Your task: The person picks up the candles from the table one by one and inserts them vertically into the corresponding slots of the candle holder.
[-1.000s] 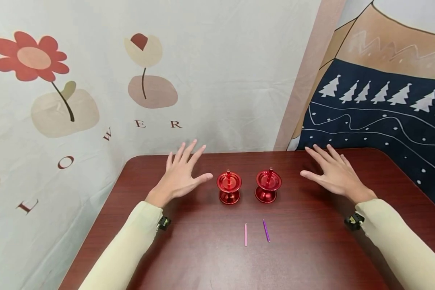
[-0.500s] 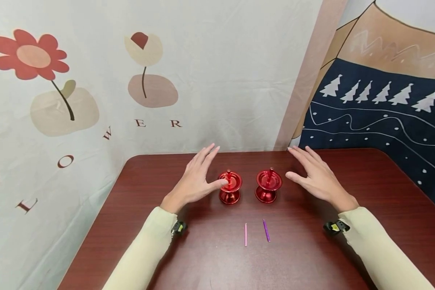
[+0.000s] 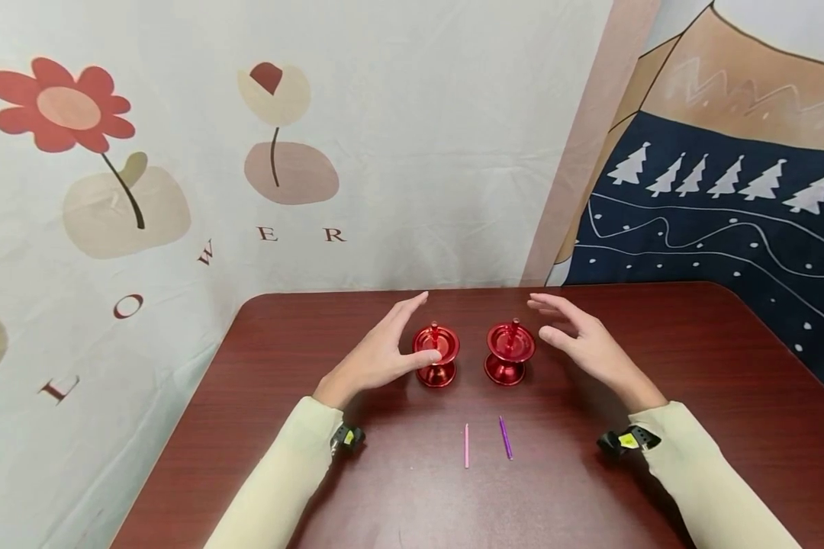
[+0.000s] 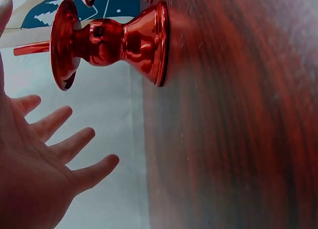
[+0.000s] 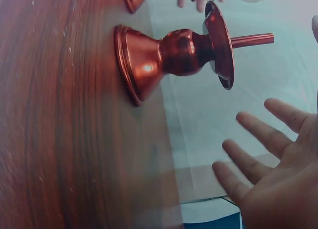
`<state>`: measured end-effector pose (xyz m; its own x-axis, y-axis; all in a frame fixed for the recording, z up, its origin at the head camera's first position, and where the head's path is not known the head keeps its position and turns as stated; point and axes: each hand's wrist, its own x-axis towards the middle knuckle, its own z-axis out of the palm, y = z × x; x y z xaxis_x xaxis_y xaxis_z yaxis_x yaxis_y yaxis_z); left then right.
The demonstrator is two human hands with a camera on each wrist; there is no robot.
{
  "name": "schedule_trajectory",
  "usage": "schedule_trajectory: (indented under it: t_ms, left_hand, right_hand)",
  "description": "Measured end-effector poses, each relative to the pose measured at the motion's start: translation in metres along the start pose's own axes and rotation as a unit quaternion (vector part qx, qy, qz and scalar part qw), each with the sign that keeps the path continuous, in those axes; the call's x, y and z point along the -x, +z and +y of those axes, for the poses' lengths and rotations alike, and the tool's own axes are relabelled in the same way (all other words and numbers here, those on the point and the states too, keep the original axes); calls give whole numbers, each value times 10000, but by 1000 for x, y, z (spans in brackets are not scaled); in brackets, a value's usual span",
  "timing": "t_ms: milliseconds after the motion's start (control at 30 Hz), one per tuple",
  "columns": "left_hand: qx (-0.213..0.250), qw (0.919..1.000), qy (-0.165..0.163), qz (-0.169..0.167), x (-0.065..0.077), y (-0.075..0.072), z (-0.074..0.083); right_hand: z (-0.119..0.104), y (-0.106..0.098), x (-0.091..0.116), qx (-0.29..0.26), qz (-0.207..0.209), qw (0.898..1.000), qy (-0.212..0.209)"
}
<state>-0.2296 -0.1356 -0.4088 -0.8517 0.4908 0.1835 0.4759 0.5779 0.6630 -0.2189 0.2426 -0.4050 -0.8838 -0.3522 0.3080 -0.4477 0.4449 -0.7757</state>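
Observation:
Two shiny red candle holders, each with a dish and a thin upright peg on top, stand side by side on the table. My left hand [image 3: 379,355] is beside the left candle holder [image 3: 436,374], fingers spread; its thumb overlaps the dish in the head view. The left wrist view has this left candle holder [image 4: 104,42] standing apart from the fingers. Just right of the right candle holder [image 3: 508,357] hovers my right hand [image 3: 596,349], its fingers extended and holding nothing. A pink stick [image 3: 466,446] and a purple stick [image 3: 506,438], like thin candles, lie in front.
The dark red-brown wooden table [image 3: 426,507] has its far edge against a pale cloth [image 3: 426,152] printed with flowers and letters. A navy cloth [image 3: 707,221] with white trees hangs at the right. A small black device [image 3: 349,437] sits at the left wrist.
Both hands have moved inward from wider apart, the left one rightward and the right one leftward, closing in on the candle holders. The holders and the two sticks have stayed put.

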Motion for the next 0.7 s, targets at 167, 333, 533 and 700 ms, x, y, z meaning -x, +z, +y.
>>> schedule_trajectory:
  t_ms: [167,333,533,700]
  left_hand:
    - [152,9997,42,-159,-1,3,-2]
    - [244,9994,128,-223,-2,7,-4]
    - [351,9989,156,-274,-4,11,-6]
    - [353,9988,180,-298,-4,13,-7]
  right_hand:
    - [1,3,3,-669,38,9978,1]
    - [0,3,5,-880,264,9955,-248]
    - [-2,2,6,-1239,343,9895,-660]
    - [-8,1,8,-1273,294,9883,-792]
